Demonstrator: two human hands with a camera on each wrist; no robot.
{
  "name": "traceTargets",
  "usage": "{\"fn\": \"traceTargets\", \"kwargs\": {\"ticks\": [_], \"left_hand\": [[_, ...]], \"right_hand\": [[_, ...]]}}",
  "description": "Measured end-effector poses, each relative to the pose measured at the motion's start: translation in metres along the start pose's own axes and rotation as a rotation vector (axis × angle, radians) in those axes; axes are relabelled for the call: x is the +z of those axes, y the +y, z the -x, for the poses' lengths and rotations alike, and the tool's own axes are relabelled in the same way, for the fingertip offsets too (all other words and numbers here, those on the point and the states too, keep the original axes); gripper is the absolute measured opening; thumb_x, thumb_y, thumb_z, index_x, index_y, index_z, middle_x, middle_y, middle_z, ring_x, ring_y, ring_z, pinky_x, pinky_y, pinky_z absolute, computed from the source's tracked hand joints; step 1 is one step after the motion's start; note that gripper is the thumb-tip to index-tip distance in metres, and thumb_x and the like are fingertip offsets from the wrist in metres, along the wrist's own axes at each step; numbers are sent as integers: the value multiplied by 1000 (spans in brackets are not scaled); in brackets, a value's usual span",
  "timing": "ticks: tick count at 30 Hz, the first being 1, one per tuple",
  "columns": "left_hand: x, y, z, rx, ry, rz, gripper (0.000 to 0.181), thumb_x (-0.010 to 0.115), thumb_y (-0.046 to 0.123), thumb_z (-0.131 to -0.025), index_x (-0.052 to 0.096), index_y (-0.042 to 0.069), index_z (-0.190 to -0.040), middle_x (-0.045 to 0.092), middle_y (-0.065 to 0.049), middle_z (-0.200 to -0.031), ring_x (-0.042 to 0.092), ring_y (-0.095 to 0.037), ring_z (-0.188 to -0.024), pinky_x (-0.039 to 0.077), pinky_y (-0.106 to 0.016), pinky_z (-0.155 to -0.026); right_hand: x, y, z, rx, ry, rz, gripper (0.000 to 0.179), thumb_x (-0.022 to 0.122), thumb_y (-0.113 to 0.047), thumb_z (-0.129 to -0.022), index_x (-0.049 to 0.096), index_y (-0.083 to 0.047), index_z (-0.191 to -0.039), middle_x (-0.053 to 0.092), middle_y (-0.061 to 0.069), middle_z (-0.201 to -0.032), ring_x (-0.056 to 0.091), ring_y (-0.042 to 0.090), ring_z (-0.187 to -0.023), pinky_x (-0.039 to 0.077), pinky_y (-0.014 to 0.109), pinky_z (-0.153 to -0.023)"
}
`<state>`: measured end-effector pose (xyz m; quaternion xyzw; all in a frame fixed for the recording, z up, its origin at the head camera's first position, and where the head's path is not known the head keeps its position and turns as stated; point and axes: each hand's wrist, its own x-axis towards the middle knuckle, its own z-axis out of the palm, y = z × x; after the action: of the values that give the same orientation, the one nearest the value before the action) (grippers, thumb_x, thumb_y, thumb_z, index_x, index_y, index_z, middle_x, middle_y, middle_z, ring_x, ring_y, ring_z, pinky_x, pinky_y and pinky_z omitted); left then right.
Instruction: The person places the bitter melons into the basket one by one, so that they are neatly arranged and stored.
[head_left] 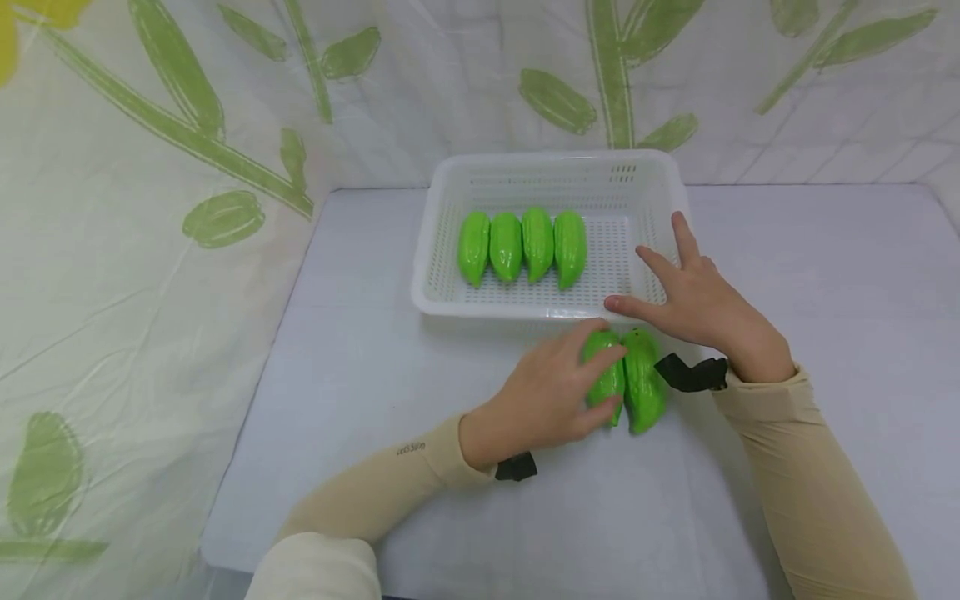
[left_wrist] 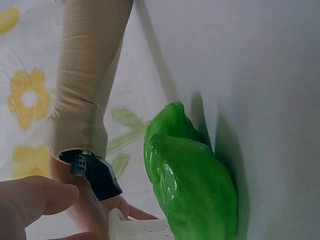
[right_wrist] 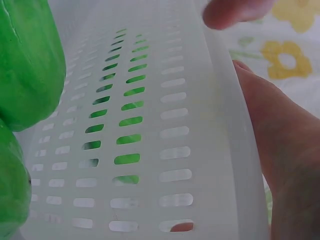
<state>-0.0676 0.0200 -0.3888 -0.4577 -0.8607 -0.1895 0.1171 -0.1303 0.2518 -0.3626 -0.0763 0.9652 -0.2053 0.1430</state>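
Note:
A white slotted plastic basket point(head_left: 491, 310) holds several glossy green gourd-like vegetables point(head_left: 506, 247) in a row on its left side. Two more lie side by side on the table in front of it: a left vegetable point(head_left: 604, 379) and a right vegetable point(head_left: 643, 383). My left hand point(head_left: 543, 392) hovers with fingers spread over the left one, partly hiding it. In the left wrist view, a gap separates the thumb point(left_wrist: 40, 197) from the vegetables point(left_wrist: 195, 190). My right hand point(head_left: 701, 304) spreads its fingers over the basket's front right corner, holding nothing; whether it touches the rim I cannot tell.
The basket stands at the back of a table point(head_left: 337, 400) with a pale cover. Behind and to the left hangs a white curtain point(head_left: 442, 75) with painted leaves. Black straps point(head_left: 693, 373) sit at both wrists.

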Motion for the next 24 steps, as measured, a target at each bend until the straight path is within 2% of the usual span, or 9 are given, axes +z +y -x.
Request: {"fn": "traceTargets", "kwargs": {"ticks": [4, 9, 24], "left_hand": [[6, 1, 2, 11, -16, 29, 49, 65, 39, -88, 60, 11, -128, 47, -14, -137, 60, -15, -80, 51, -24, -64], [11, 2, 2, 13, -20, 28, 49, 65, 40, -88, 60, 11, -127, 47, -15, -137, 57, -12, -71, 48, -23, -59], [23, 0, 4, -19, -41, -8, 56, 63, 46, -88, 57, 12, -132, 44, -15, -138, 59, -14, -79, 49, -24, -60]], "right_hand": [[0, 0, 0, -1, 1, -5, 104, 51, -77, -82, 25, -9, -155, -34, 2, -156, 18, 63, -134, 24, 74, -101], [0, 0, 0, -2, 9, -4, 104, 52, -77, -82, 25, -9, -155, -33, 3, -156, 18, 63, -134, 24, 74, -101], [-1, 0, 0, 6, 4, -4, 103, 51, -77, -82, 24, -10, -156, -34, 2, -156, 19, 63, -134, 25, 74, -100]]}}
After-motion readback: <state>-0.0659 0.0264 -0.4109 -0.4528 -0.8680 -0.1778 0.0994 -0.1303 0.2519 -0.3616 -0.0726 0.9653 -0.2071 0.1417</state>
